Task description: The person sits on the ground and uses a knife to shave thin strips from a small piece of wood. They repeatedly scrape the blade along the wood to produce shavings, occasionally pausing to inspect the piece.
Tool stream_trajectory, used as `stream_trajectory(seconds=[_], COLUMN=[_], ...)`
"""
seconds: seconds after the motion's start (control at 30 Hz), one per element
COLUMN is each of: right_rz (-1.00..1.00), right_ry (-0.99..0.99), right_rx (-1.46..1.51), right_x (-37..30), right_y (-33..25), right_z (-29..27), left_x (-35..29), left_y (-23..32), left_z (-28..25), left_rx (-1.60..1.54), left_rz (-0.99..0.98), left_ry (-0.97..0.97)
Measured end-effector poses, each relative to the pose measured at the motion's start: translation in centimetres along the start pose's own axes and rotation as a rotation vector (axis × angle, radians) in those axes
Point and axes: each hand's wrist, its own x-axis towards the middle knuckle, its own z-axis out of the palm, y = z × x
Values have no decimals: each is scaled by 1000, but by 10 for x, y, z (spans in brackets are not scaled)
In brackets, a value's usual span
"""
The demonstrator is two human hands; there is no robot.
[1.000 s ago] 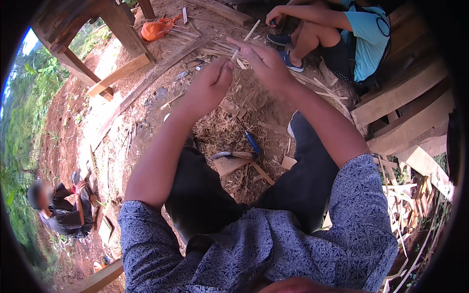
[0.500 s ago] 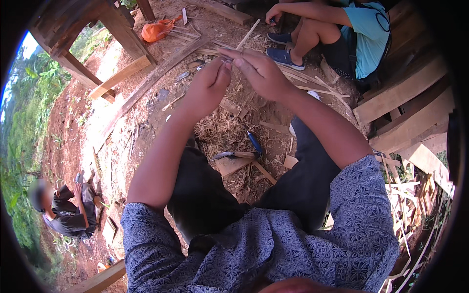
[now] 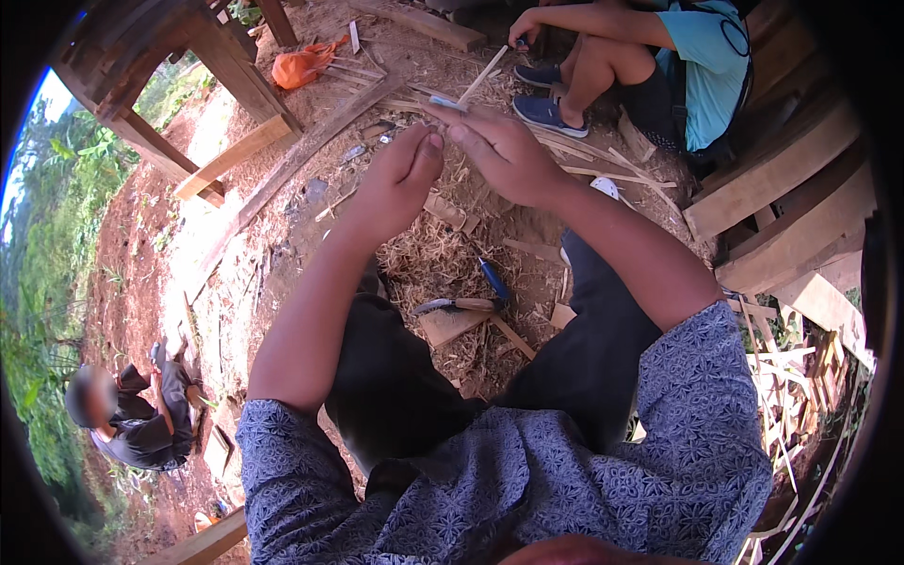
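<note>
Both my hands are raised close together in front of me, above the ground. My left hand point(image 3: 407, 177) is closed with the thumb on top; whatever lies inside its fingers is hidden. Against it, my right hand point(image 3: 508, 158) has its fingers drawn together and pointing left, its grip partly hidden. A small pale-blue shiny strip point(image 3: 447, 103) shows just beyond the right fingers. From behind them a thin light wooden stick point(image 3: 484, 75) slants up and right; I cannot tell which hand holds it. Below, a knife point(image 3: 457, 305) rests on a wood block point(image 3: 454, 327) beside a blue-handled tool point(image 3: 491, 279).
Wood shavings point(image 3: 428, 250) cover the ground between my legs. A person in a turquoise shirt point(image 3: 708, 80) sits at the upper right, near stacked planks point(image 3: 782, 174). Another person point(image 3: 141, 419) sits far left. An orange bag point(image 3: 299, 68) lies by a long board point(image 3: 292, 165).
My hands have come slightly apart, and the pale-blue strip now shows beyond the right fingers. The thin stick has shifted slightly down and to the right.
</note>
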Motion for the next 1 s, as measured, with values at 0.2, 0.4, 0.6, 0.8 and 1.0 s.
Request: stream_trajectory(seconds=[0.2,0.4,0.6,0.8,1.0], right_rz=[230,338,102,-40,208], right_ry=[142,241,132,159,245], right_rx=[74,152,155,104,46], right_x=[16,18,8,1,25], right_y=[54,89,21,-1,68], right_z=[-19,-36,-4,14,-14], left_x=[5,11,8,5,8], left_y=[8,11,3,2,10], left_z=[7,11,4,5,9], left_rx=[-59,36,53,11,139], left_rz=[-47,7,-52,-43,23], left_ry=[-34,-46,22,37,7])
